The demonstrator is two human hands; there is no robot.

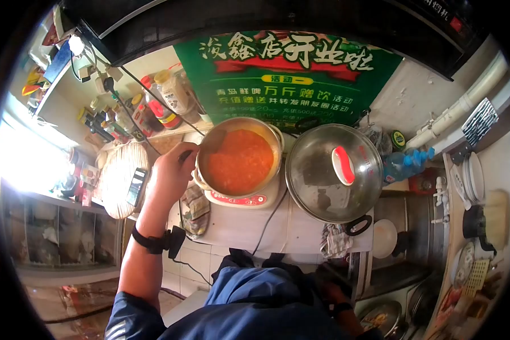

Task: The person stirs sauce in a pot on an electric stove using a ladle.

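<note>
My left hand [175, 165] is closed around the dark handle of a spatula at the left rim of a pot [278, 148]. The spatula's greyish blade [214, 141] leans inside, its lower part covered by orange-red soup [241, 161]. Under the pot is a white electric cooker [275, 195] with a red control panel. Low at the right, my right hand [333, 292] hangs beside my body in shadow, and its fingers are too dark to make out.
A wok [292, 195] with a glass lid [317, 153] and red-white knob stands right of the pot. Cloths [195, 212] [335, 241] lie at the counter's front. Seasoning jars [173, 93] fill the left back shelf. A phone [136, 186] rests at the left, and cables cross nearby.
</note>
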